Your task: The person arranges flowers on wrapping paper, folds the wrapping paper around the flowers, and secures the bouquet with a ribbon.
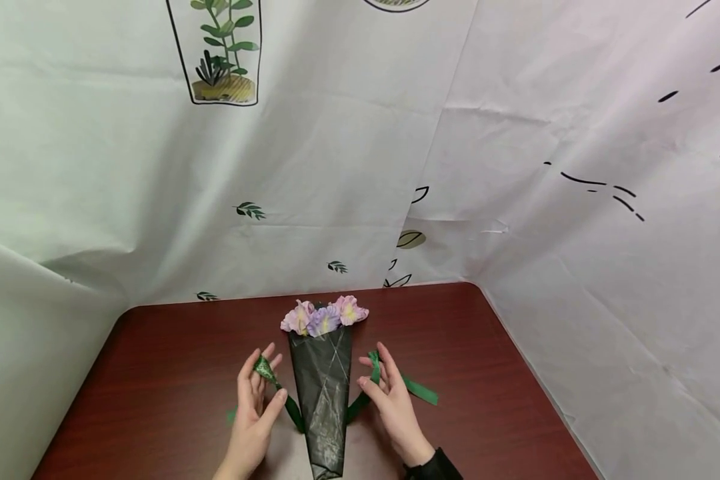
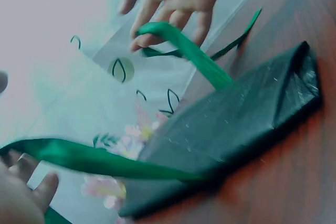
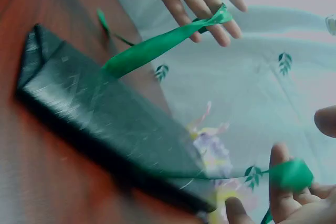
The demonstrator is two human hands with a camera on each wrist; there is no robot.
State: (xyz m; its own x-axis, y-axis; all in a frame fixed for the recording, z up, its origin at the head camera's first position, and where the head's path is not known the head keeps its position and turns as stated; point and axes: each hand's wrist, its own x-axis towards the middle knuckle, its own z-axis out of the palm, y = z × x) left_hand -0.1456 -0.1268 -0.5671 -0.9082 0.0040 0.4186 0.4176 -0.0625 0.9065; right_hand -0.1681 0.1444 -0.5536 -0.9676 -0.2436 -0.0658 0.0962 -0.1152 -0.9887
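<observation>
A small bouquet wrapped in dark, shiny paper [image 1: 321,393] lies on the table, pink and lilac flowers [image 1: 324,321] at its far end. A green ribbon [image 1: 294,410] runs out from both sides of the wrap; its middle is hidden beneath. On the left, my left hand [image 1: 253,407] has one ribbon end draped across its fingers, the thumb held apart. To the right of the wrap, my right hand [image 1: 391,403] carries the other length looped over its fingers, its tail [image 1: 421,391] hanging outward. Both wrist views show the ribbon [image 2: 105,162] stretching from the wrap to the spread fingers.
The bouquet lies on a dark red-brown table [image 1: 474,373] with rounded far corners. White cloth [image 1: 336,153] printed with leaves and a potted plant hangs behind it and along both sides.
</observation>
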